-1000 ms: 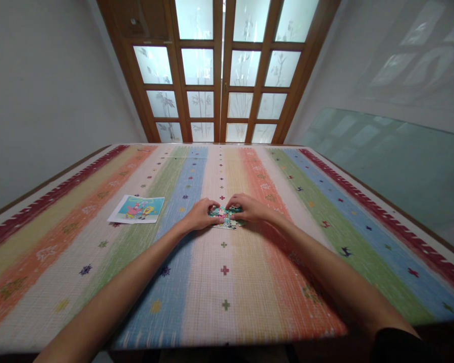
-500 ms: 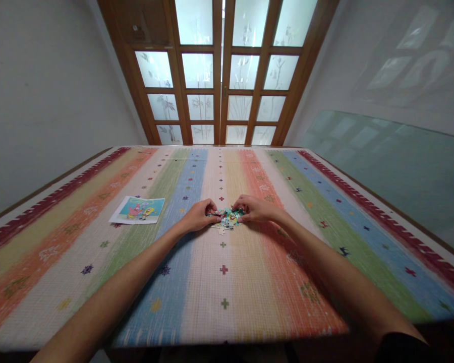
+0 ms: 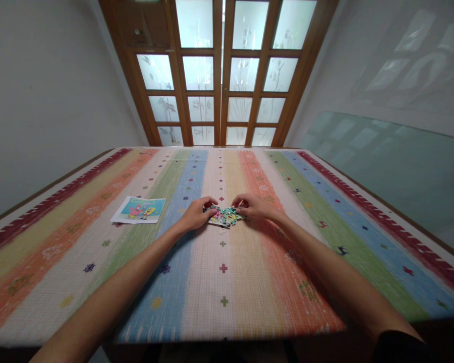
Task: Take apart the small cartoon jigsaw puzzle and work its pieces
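Between my hands in the middle of the table is a small jigsaw puzzle (image 3: 224, 216), with multicoloured pieces and a ragged outline. Its front left edge shows as a thin grey strip. My left hand (image 3: 200, 214) is closed on the puzzle's left side, the thumb on top and the fingers curled behind. At the right side, my right hand (image 3: 252, 206) pinches the puzzle's edge between thumb and fingers. A pale loose puzzle piece (image 3: 221, 232) lies on the cloth just in front. Whether the puzzle is raised off the cloth, I cannot tell.
To the left of my hands lies a printed cartoon picture sheet (image 3: 138, 210). A striped tablecloth (image 3: 206, 282) covers the table. Beyond the far edge stand wooden doors with glass panes (image 3: 216, 88), with walls on both sides.
The puzzle pieces looked more jumbled between my fingers and now form a flatter patch with a visible front edge. Both hands have shifted only slightly.
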`<state>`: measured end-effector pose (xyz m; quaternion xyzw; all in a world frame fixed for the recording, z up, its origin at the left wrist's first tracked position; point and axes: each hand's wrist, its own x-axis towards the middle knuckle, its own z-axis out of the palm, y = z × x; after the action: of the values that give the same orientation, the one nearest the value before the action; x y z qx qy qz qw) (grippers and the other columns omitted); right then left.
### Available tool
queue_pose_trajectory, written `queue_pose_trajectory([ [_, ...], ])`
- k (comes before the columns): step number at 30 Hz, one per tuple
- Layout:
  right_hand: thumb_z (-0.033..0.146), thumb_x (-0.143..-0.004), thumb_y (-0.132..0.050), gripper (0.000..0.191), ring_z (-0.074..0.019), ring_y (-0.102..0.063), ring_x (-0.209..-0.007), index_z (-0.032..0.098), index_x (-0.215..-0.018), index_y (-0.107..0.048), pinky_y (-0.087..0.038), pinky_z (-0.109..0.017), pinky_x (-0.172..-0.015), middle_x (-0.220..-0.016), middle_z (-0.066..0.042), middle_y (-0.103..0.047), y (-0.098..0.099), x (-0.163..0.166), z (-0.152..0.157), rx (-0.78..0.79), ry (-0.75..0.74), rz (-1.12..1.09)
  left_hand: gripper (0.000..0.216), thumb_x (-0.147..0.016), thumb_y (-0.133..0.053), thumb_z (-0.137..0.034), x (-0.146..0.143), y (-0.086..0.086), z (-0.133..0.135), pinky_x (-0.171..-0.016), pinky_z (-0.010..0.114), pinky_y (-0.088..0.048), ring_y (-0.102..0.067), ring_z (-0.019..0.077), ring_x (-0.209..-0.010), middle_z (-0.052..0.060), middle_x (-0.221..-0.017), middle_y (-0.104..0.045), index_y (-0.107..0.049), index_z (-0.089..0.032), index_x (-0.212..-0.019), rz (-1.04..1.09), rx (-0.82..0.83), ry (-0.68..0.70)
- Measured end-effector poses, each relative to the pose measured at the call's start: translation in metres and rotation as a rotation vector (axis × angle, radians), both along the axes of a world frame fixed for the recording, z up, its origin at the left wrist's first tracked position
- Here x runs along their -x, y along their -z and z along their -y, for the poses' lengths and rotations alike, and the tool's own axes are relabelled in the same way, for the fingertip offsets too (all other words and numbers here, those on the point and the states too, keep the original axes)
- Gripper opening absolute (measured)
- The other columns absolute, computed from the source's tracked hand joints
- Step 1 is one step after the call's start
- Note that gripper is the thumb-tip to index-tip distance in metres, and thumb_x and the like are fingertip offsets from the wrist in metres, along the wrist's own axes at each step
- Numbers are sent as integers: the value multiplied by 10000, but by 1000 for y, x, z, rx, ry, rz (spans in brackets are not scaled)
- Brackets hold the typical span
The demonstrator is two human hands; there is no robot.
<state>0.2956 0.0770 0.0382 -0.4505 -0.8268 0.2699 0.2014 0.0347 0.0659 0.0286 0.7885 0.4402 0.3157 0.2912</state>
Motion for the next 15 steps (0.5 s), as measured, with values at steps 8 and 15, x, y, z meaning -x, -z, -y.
queue_pose_trajectory([
  [8, 292, -906, -687, 219, -221, -635, -974, 191, -1089, -755, -494, -336, -873, -1128, -115, -702, -6, 18, 10, -45, -40, -76, 170, -841, -644, -336, 0, -3, -1, -792, 361, -514, -657, 206, -801, 33, -858, -727, -710, -216, -942, 81, -19, -63],
  [15, 312, -902, -695, 140, -198, -631, -886, 210, -970, -762, -467, -314, -855, -954, -50, -728, -7, 38, 15, -21, -180, -44, 156, -853, -635, -315, 0, 1, -4, -775, 342, -543, -668, 194, -835, 52, -975, -719, -655, -204, -961, 177, 7, -87],
])
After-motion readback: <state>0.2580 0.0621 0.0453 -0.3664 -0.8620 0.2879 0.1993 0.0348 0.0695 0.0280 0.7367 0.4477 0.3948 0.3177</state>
